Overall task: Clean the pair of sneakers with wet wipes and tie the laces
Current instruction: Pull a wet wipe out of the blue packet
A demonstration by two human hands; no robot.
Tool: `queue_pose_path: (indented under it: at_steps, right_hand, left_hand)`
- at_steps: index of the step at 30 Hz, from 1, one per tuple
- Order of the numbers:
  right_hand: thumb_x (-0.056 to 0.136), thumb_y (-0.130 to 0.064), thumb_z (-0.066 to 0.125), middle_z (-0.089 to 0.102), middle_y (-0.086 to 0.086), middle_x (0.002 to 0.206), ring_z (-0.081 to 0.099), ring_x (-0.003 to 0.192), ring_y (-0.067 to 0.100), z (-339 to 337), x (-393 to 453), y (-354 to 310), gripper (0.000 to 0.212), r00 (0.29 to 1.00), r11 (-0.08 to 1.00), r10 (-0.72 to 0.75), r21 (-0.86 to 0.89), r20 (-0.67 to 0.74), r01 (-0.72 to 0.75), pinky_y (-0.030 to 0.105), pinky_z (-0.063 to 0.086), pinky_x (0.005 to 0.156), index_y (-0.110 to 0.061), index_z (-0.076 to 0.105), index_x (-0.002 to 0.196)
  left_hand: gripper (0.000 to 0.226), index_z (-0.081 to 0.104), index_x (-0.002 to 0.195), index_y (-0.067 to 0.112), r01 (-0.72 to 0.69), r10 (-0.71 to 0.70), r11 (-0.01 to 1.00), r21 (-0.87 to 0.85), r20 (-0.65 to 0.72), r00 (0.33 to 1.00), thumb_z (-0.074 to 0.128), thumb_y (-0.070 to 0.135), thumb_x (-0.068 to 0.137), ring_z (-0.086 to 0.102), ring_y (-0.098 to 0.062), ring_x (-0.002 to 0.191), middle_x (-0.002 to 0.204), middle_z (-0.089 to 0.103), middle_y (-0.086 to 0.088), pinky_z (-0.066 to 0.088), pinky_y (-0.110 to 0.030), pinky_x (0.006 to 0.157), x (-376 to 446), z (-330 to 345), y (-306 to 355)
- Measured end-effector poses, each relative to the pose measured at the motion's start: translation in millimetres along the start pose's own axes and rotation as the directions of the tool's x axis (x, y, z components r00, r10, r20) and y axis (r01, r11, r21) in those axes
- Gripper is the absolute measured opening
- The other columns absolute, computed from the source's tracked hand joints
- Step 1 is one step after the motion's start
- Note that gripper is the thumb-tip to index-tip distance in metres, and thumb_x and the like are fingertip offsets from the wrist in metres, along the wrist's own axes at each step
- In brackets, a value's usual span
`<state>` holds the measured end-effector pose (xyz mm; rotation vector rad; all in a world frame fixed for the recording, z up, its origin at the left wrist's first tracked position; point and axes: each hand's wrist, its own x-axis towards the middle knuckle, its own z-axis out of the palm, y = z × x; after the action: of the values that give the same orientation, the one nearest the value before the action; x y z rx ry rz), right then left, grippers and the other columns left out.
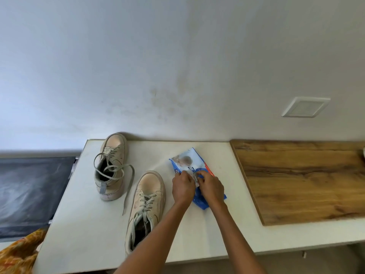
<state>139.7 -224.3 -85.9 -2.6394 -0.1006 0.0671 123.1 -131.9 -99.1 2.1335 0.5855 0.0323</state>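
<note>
Two dirty cream sneakers lie on the white table [197,244]. The far sneaker [112,165] has loose grey laces trailing toward the front. The near sneaker [147,206] is laced, toe pointing away from me. To their right lies a blue pack of wet wipes [189,161]. Both hands rest on the pack's middle. My left hand [182,187] pinches the flap or a wipe at the opening. Facing it, my right hand [211,187] has its fingertips on the same spot. A bit of white shows between them.
A wooden board [306,180] covers the table's right part. The wall stands right behind the table, with a white switch plate [305,107]. A dark surface [29,190] lies to the left, and orange patterned cloth [17,254] at the bottom left corner.
</note>
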Motion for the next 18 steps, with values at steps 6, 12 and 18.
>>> queue_pose_path:
  at_steps: [6, 12, 18]
  right_hand:
    - [0.098, -0.033, 0.045, 0.069, 0.003, 0.107, 0.064, 0.092, 0.024, -9.5, 20.9, -0.4, 0.027, 0.982, 0.949, -0.171, -0.255, 0.080, 0.186, 0.027, 0.042, 0.066, -0.028, 0.061, 0.120]
    - [0.095, -0.029, 0.050, 0.066, -0.002, 0.093, 0.062, 0.080, 0.017, -8.6, 19.1, 7.9, 0.014, 0.988, 0.987, -0.151, -0.062, -0.009, 0.150, 0.025, 0.040, 0.061, -0.022, 0.061, 0.097]
    - [0.090, -0.012, 0.054, 0.062, 0.007, 0.089, 0.061, 0.083, 0.021, -13.4, 12.1, 21.1, 0.007, 0.984, 0.781, 0.158, 0.620, -0.077, -0.077, 0.032, 0.049, 0.071, -0.009, 0.055, 0.084]
  left_hand:
    - [0.015, 0.058, 0.095, 0.011, -0.151, 0.152, 0.986, -0.067, 0.012, 0.988, 0.050, 0.001, 0.086, 0.051, -0.019, 0.092, 0.106, 0.052, -0.007, 0.048, -0.029, 0.070, -3.5, -1.0, -13.7]
    - [0.048, 0.043, 0.132, 0.013, -0.482, 0.479, 0.871, 0.093, 0.056, 0.876, 0.058, 0.025, 0.089, 0.041, -0.017, 0.120, 0.131, 0.046, -0.003, 0.041, -0.027, 0.098, -16.0, -3.5, -18.6]
    - [0.081, 0.014, 0.148, 0.014, -0.391, 0.353, 0.908, 0.150, 0.228, 0.907, 0.062, 0.036, 0.087, 0.029, -0.018, 0.137, 0.153, 0.025, -0.002, 0.028, -0.028, 0.111, -15.7, 2.5, -23.5]
